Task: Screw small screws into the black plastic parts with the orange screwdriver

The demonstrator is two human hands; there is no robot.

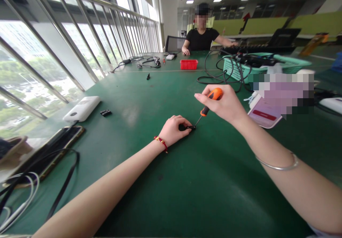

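My left hand point(173, 130) rests on the green table point(203, 181), fingers closed around a small black part point(187, 127) that it pins to the surface. My right hand point(223, 103) grips the orange handle of a screwdriver point(211, 101). The shaft slants down and to the left, and its tip touches the black part. A red cord bracelet sits on my left wrist and a thin silver bangle on my right forearm.
A white box point(82, 108), a small black piece point(105, 112) and a dark phone point(50, 152) with cables lie to the left. A phone point(264, 112) lies right of my hand. Farther off are a red tray point(188, 64), a teal basket point(283, 65) with cables, and a seated person point(202, 35).
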